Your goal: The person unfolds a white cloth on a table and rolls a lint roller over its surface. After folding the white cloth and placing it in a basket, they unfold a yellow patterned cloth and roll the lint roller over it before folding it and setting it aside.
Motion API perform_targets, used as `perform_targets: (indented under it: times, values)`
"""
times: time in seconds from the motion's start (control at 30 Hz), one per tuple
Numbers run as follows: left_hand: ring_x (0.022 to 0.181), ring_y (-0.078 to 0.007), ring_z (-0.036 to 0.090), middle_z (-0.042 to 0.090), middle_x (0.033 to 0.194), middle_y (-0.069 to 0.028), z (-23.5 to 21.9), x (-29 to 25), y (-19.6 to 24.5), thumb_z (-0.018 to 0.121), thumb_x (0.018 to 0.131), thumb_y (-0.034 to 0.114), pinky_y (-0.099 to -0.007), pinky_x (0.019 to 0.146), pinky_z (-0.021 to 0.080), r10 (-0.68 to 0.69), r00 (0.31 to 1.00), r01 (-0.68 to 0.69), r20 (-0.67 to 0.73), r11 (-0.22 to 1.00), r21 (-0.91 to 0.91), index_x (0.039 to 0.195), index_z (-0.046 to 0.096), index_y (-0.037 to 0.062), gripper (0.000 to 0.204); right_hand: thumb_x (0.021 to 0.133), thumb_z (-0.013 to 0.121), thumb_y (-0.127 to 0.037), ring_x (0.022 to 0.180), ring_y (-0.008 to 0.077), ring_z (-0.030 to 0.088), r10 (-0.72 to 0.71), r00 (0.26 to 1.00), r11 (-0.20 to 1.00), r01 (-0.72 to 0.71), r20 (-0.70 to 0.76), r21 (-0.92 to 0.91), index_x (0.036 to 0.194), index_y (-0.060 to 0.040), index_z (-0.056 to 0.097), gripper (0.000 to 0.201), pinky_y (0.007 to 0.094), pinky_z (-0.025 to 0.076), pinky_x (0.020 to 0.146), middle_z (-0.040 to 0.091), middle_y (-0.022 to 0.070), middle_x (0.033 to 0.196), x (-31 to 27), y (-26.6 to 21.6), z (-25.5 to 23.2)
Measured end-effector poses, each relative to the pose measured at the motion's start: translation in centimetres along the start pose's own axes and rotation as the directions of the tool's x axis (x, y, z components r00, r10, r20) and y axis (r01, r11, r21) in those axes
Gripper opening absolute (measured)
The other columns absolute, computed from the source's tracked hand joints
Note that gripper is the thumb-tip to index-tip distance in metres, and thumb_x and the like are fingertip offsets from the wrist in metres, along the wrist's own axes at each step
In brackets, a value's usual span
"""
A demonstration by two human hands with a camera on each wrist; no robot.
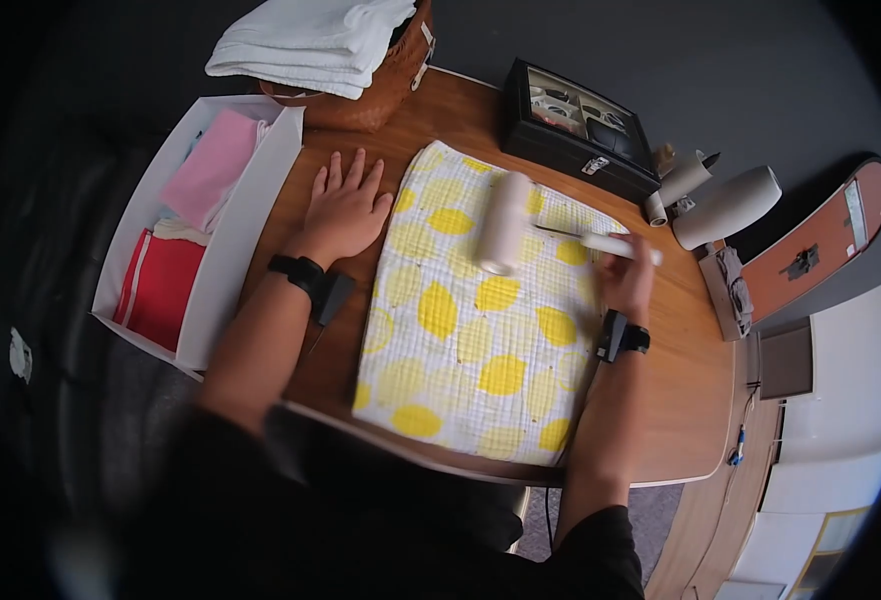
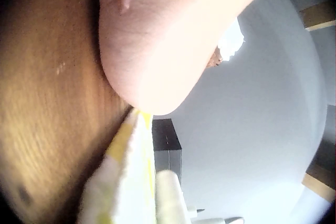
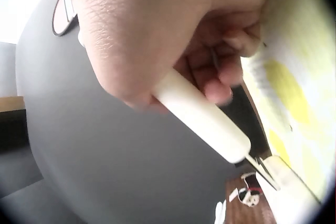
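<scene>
A folded white cloth with yellow lemon prints lies in front of me on the wooden table. My right hand grips the white handle of a lint roller, whose pale cylinder overlaps the upper part of the cloth. In the right wrist view the fingers curl round the handle, and a thin metal rod leads from it to the roller head. Spread palm-down on the bare wood left of the cloth is my left hand. The left wrist view shows its heel beside the cloth's edge.
At the left stands a white box with folded pink and red fabrics. White towels top a brown woven basket. A black watch case, a white vase and an oval mirror line the back and right.
</scene>
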State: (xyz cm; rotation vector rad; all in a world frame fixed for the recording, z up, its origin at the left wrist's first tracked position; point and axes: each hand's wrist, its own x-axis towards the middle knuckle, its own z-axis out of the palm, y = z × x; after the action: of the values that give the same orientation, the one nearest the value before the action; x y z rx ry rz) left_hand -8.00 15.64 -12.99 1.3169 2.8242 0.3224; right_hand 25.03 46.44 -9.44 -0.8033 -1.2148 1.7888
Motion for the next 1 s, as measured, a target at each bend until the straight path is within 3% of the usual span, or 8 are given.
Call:
perform_targets:
  times: [0.17, 0.33, 0.37, 0.5, 0.73, 0.8, 0.87, 1.0]
  values:
    - [0.166, -0.0443, 0.012, 0.020, 0.181, -0.0148, 0.8, 0.1, -0.7, 0.035, 0.113, 0.047, -0.0557, 0.134, 0.011, 0.034, 0.999, -0.034, -0.027, 0.999, 0.020, 0.171, 0.034, 0.0147, 0.066, 0.109, 0.065, -0.036, 0.073, 0.0121, 0.065, 0.162, 0.907, 0.967, -0.066, 0.389, -0.248, 0.116, 0.0045, 0.074, 0.043, 0.0227, 0.048, 0.066, 0.077, 0.0089, 0.091, -3.4, 0.5, 6.9]
    - [0.166, -0.0447, 0.011, 0.020, 0.181, -0.0160, 0.6, 0.0, -0.5, 0.033, 0.113, 0.053, -0.0556, 0.134, 0.009, 0.017, 1.000, -0.018, -0.020, 0.999, -0.029, 0.171, 0.034, 0.0144, 0.070, 0.109, 0.064, -0.035, 0.070, 0.0112, 0.065, 0.093, 0.990, 0.984, -0.075, 0.110, -0.162, 0.109, -0.0002, 0.072, 0.035, 0.0227, 0.050, 0.062, 0.076, 0.0094, 0.088, -1.7, 0.8, 5.1]
    - [0.166, -0.0449, 0.011, 0.020, 0.180, -0.0165, 0.3, -0.1, -0.3, 0.033, 0.113, 0.055, -0.0556, 0.134, 0.008, 0.004, 1.000, -0.005, -0.013, 0.999, -0.051, 0.171, 0.034, 0.0140, 0.071, 0.109, 0.064, -0.037, 0.060, 0.0100, 0.058, -0.045, 0.987, 0.993, 0.061, -0.155, 0.101, 0.098, -0.0063, 0.068, 0.033, 0.0228, 0.043, 0.051, 0.070, 0.0058, 0.077, 0.0, 1.0, 2.4]
    - [0.166, -0.0470, 0.009, 0.018, 0.180, -0.0195, -0.7, -0.4, 0.2, 0.033, 0.109, 0.068, -0.0562, 0.134, 0.006, -0.005, 1.000, 0.006, 0.013, 0.997, -0.079, 0.171, 0.033, 0.0106, 0.084, 0.103, 0.061, -0.034, 0.043, 0.0118, 0.037, -0.118, 0.936, 0.962, 0.190, -0.331, 0.195, 0.080, -0.0133, 0.055, 0.031, 0.0298, 0.027, 0.042, 0.049, 0.0000, 0.061, 2.7, -0.6, -5.9]
    - [0.166, -0.0461, 0.010, 0.019, 0.181, -0.0173, 0.2, -0.2, -0.1, 0.037, 0.110, 0.062, -0.0563, 0.134, 0.008, 0.007, 1.000, -0.007, -0.019, 0.999, -0.039, 0.171, 0.034, 0.0130, 0.078, 0.106, 0.057, -0.027, 0.047, 0.0104, 0.041, -0.113, 0.983, 0.986, 0.093, -0.143, -0.141, 0.086, -0.0035, 0.062, 0.031, 0.0277, 0.031, 0.046, 0.050, 0.0000, 0.062, 0.7, 0.0, -1.3]
    - [0.166, -0.0457, 0.011, 0.019, 0.181, -0.0165, 0.3, -0.1, -0.2, 0.039, 0.111, 0.058, -0.0562, 0.134, 0.008, 0.006, 1.000, -0.007, -0.023, 1.000, -0.024, 0.171, 0.034, 0.0142, 0.074, 0.107, 0.063, -0.022, 0.065, 0.0102, 0.061, 0.170, 0.984, 0.984, -0.173, 0.059, 0.048, 0.094, -0.0026, 0.067, 0.024, 0.0235, 0.050, 0.056, 0.073, 0.0087, 0.083, -0.1, 0.9, 1.9]
    - [0.166, -0.0455, 0.012, 0.020, 0.180, -0.0160, 0.7, 0.0, -0.5, 0.039, 0.112, 0.054, -0.0560, 0.134, 0.009, 0.020, 0.999, -0.020, -0.037, 1.000, 0.000, 0.170, 0.034, 0.0149, 0.071, 0.108, 0.063, -0.026, 0.074, 0.0129, 0.066, 0.231, 0.925, 0.966, -0.182, 0.301, -0.182, 0.115, 0.0023, 0.070, 0.030, 0.0252, 0.054, 0.069, 0.078, 0.0122, 0.098, -1.9, 1.1, 5.6]
    - [0.166, -0.0452, 0.013, 0.022, 0.180, -0.0154, 1.0, 0.1, -0.8, 0.038, 0.113, 0.048, -0.0559, 0.134, 0.010, 0.044, 0.997, -0.043, -0.059, 0.999, 0.025, 0.170, 0.035, 0.0155, 0.066, 0.108, 0.063, -0.031, 0.075, 0.0123, 0.066, 0.156, 0.942, 0.954, -0.065, 0.298, -0.294, 0.111, 0.0023, 0.072, 0.034, 0.0251, 0.053, 0.069, 0.080, 0.0133, 0.107, -5.5, -0.5, 10.1]
